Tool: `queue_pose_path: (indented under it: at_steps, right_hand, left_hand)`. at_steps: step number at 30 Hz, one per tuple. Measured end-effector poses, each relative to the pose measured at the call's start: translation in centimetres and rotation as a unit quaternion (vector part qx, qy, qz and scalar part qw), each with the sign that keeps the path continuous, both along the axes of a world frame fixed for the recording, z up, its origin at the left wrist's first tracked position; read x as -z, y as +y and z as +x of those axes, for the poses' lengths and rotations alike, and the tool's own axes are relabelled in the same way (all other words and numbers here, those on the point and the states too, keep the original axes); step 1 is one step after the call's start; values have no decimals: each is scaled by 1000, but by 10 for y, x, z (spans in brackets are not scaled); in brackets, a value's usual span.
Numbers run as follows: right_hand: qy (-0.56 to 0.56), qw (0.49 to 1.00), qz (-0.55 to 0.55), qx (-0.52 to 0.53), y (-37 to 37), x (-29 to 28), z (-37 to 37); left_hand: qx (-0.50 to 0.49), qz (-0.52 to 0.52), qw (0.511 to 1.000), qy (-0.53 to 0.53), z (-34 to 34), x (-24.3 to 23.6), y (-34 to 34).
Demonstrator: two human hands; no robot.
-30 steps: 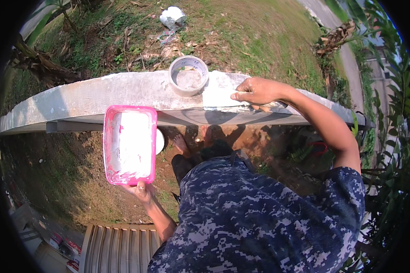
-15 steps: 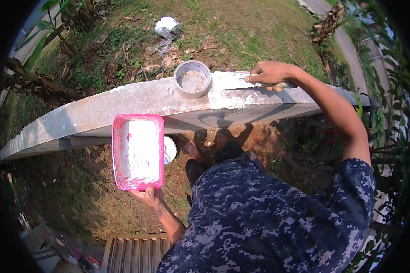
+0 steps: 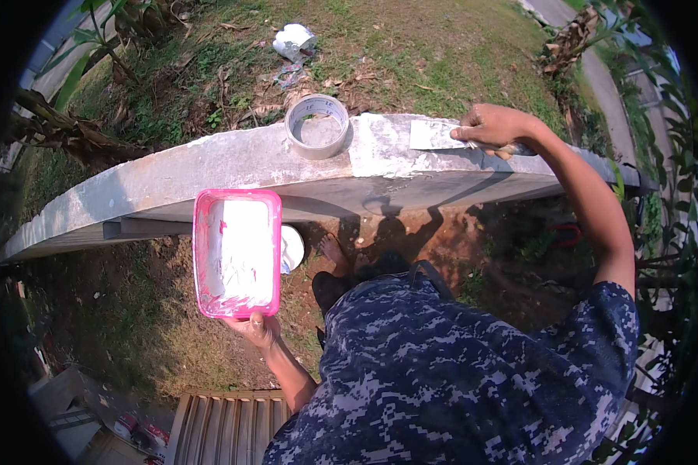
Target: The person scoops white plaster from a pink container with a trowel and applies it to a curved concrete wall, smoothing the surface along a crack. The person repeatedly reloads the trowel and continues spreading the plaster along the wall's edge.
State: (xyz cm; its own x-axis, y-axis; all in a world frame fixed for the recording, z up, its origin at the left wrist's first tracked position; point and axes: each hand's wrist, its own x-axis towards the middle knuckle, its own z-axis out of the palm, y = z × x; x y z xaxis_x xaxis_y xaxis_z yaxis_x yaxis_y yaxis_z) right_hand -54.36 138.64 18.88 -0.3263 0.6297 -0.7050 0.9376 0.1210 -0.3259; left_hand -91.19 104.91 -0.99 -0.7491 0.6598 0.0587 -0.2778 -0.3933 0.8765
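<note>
My left hand [image 3: 257,329] grips the lower edge of a pink plastic tub [image 3: 276,256], tilted so its inside shows. White putty [image 3: 244,244] coats the tub's bottom and sides. On the right, my right hand [image 3: 495,129] is closed round a putty knife [image 3: 434,134], its broad blade pointing left over the top of the concrete wall [image 3: 225,159]. A fresh white smear [image 3: 380,155] covers the wall top left of the blade and runs over its near edge. Beside that smear, a wide roll of tape [image 3: 318,149] lies on its side face, its hole facing up.
Below the tub, a round white container [image 3: 291,249] stands on the ground, partly hidden. Beyond the wall, a crumpled white object [image 3: 295,43] lies on the grass. A slatted brown panel [image 3: 225,426] is at lower left, and leafy plants [image 3: 667,178] crowd the right side.
My right hand and the putty knife have moved right along the wall top, away from the tape roll. The view has shifted slightly; my left hand still holds the tub.
</note>
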Motion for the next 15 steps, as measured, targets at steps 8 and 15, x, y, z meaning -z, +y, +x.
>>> queue_pose_path:
  at_steps: [8,15]
  right_hand:
    - [146,955,259,17,-140,35,-37]
    - [95,942,315,68,-160,65,-103]
  left_hand:
    - [-5,-30,999,24,2,-1,6]
    - [46,-11,998,46,-1,-16,10]
